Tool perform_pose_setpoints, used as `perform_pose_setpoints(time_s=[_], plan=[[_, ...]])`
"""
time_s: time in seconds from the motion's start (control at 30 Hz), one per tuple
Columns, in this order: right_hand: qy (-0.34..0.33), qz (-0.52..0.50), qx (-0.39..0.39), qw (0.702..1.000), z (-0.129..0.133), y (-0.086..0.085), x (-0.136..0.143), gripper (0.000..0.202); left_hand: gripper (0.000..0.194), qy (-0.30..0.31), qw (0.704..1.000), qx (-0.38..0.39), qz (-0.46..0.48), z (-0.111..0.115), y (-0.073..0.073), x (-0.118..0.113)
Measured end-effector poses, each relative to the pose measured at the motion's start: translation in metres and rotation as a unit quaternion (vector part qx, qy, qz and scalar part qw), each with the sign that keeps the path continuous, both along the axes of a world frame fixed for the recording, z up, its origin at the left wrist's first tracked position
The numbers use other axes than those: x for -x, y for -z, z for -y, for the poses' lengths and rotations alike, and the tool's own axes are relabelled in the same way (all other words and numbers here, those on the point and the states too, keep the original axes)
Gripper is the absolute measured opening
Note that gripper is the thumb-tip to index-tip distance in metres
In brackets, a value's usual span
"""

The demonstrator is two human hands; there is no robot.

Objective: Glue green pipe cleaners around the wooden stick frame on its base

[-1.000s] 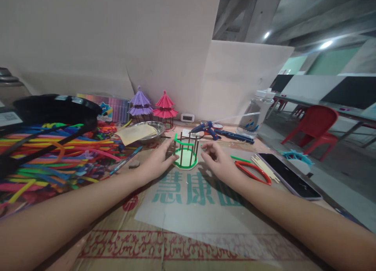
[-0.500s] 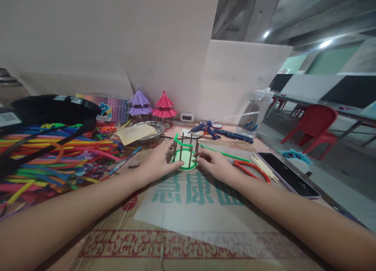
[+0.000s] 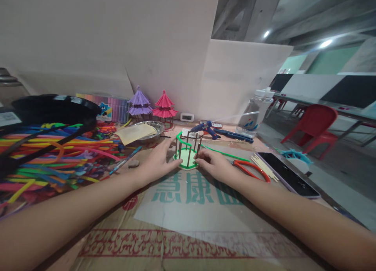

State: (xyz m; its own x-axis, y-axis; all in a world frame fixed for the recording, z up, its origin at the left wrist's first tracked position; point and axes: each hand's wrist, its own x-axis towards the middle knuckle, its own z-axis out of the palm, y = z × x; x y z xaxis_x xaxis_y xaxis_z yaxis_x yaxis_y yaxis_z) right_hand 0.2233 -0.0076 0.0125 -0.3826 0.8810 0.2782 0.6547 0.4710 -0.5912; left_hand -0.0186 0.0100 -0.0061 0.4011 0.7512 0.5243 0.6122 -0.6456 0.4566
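A small pavilion frame (image 3: 188, 161) stands upright on the cardboard, with a round green-rimmed base, several thin brown posts and a bent green pipe cleaner (image 3: 184, 141) along part of the posts' upper side. My left hand (image 3: 157, 159) holds the base at its left, the thumb on the near rim and the fingers reaching round behind. At the right edge, my right hand (image 3: 213, 163) grips the base with curled fingers close to a post. Behind the frame lies a blue glue gun (image 3: 204, 128). A loose green pipe cleaner (image 3: 226, 153) runs rightward past my right hand.
Colourful pipe cleaners (image 3: 53, 157) heap at the left beside a blue pen (image 3: 125, 160). Purple (image 3: 140, 102) and pink (image 3: 164, 105) model pavilions stand behind, near a metal plate (image 3: 160, 127). Red-handled pliers (image 3: 252, 171), a phone (image 3: 288, 174) and a clear bottle (image 3: 254, 112) are rightward.
The frame has turned between my hands, so its posts and the green pipe cleaner stand at different angles. Both hands stay almost where they were.
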Motion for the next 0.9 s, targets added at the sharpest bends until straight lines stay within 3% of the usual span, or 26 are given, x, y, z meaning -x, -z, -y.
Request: perform_pose_setpoints(time_s=[0.13,0.33,0.9], plan=[[0.0,-0.005,0.006,1.0,-0.001,0.0,0.0,0.009,0.074,-0.004,0.995,-0.102,0.019,0.009,-0.012,0.002],[-0.011,-0.002,-0.005,1.0,0.001,0.001,-0.001,0.01,0.061,0.019,0.965,-0.253,-0.067,0.03,-0.035,-0.001],[-0.021,0.03,-0.032,0.999,0.003,0.002,-0.001,0.009,0.048,-0.003,0.957,-0.251,-0.146,0.032,-0.031,-0.003]])
